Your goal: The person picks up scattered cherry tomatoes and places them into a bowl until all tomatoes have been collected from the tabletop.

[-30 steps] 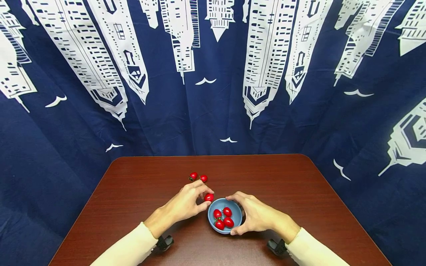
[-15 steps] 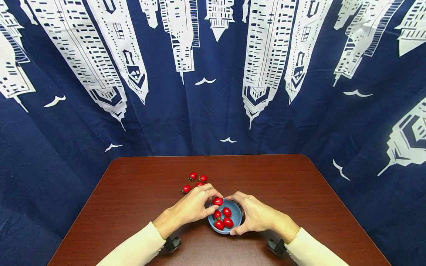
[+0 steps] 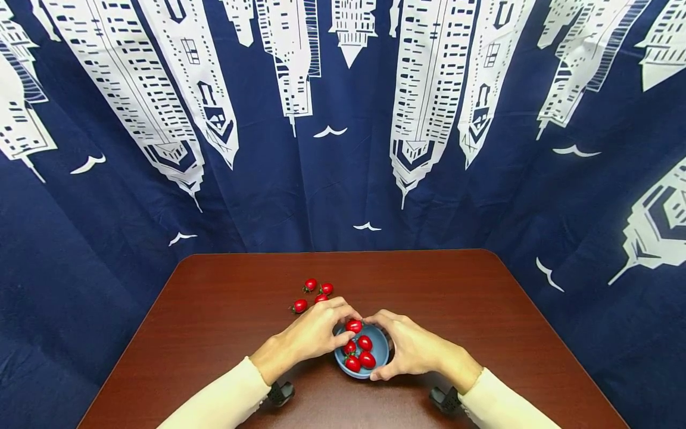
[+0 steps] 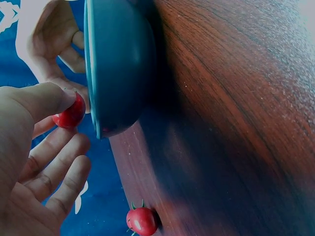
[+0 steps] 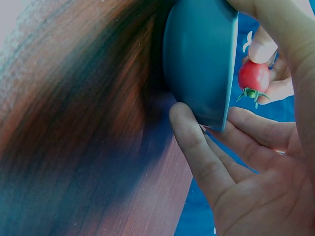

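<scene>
Between thumb and fingertips my left hand (image 3: 316, 333) pinches a red cherry tomato (image 3: 354, 326), just over the far left rim of a small blue bowl (image 3: 381, 337). The green calyx of that cherry tomato (image 5: 253, 76) shows in the right wrist view. My right hand (image 3: 415, 345) holds the bowl from its right side, thumb at the near rim and fingers at the far side. Several cherry tomatoes (image 3: 367, 359) lie inside the bowl. In the left wrist view, the bowl (image 4: 120, 69) stands upright on the table.
Several more cherry tomatoes (image 3: 299, 305) lie on the brown wooden table (image 3: 429, 280), behind and left of the bowl. One is partly covered by my left hand. A dark blue curtain (image 3: 343, 179) with white building prints hangs behind the table.
My left hand has moved right, carrying the cherry tomato from beside the bowl to over its rim, uncovering more tomatoes on the table. My right hand has stayed on the bowl.
</scene>
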Tool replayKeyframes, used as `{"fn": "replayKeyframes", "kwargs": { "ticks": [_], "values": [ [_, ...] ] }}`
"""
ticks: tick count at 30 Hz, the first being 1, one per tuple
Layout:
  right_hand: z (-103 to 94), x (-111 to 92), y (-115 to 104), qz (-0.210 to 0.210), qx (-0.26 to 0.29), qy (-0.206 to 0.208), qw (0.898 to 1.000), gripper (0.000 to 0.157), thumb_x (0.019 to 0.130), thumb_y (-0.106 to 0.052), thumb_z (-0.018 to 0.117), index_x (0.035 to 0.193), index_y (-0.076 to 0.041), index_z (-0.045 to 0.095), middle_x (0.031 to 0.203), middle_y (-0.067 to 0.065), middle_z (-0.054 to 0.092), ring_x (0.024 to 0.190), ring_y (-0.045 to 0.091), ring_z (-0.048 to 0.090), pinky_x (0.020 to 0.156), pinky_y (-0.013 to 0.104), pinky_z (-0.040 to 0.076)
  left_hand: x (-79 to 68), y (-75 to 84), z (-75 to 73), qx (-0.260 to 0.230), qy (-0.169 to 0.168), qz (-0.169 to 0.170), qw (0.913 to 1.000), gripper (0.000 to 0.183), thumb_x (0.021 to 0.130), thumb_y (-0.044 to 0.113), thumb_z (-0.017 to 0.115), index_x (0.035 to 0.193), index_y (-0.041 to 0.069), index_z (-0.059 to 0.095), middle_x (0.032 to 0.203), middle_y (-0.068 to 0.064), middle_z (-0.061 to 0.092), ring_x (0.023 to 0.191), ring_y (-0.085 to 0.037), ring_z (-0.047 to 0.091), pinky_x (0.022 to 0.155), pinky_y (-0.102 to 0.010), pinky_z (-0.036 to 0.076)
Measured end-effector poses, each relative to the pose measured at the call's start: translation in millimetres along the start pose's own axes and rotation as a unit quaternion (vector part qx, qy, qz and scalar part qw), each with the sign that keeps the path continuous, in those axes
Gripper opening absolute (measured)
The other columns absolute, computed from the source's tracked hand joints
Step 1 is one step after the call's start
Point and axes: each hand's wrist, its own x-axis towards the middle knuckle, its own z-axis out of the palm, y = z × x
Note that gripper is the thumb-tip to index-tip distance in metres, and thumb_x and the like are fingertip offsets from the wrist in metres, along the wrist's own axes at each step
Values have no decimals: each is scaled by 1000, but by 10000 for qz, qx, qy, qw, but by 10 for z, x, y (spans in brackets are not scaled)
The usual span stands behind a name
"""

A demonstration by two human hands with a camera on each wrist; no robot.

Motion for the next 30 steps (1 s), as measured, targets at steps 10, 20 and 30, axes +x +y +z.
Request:
{"fn": "replayKeyframes", "kwargs": {
  "ticks": [10,20,30],
  "values": [
    [-19,21,-3,-50,-102,20,9999,94,73,-60,94,145,-11,58,132,-4,66,111,8,69,98,28,60,-12,7,-28,70,-34,-171,9998,42,93,40,84,131,25,72,123,8,69,102,-7,72,91,-21,59],
    [-15,29,8,-42,-22,-13,10000,95,73,-59,94,145,-10,58,132,-4,67,110,8,69,97,28,60,-62,-8,-92,228,47,-240,9994,48,91,46,84,134,27,72,127,8,69,110,-10,71,95,-29,61],
    [1,16,7,-9,39,-48,10000,93,75,-57,94,146,-10,57,133,-4,66,112,8,69,98,29,60,-176,-145,-182,313,318,-431,9981,52,88,48,87,134,31,70,130,7,68,108,-14,74,91,-35,62]
  ]
}}
